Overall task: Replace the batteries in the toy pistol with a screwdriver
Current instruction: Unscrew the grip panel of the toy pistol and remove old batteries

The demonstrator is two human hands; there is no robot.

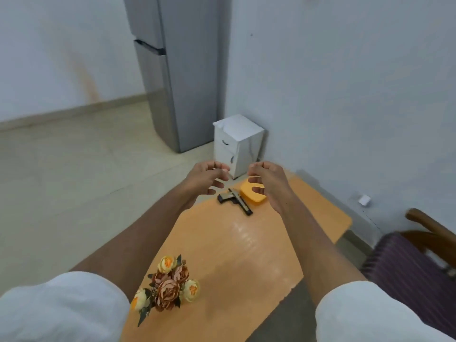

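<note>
A toy pistol (235,199), silver and black, lies flat near the far end of the orange table (234,255). Just right of it sits a shallow orange tray (249,191). My left hand (204,180) hovers above and left of the pistol, fingers loosely curled, holding nothing. My right hand (267,185) hovers over the orange tray, fingers loosely curled and empty; it covers part of the tray. Neither hand touches the pistol. No screwdriver or batteries show.
A bunch of artificial flowers (167,285) stands on the near part of the table. Beyond the table's far end are a small white cabinet (237,144) and a grey fridge (175,70). A striped chair (417,262) stands at the right.
</note>
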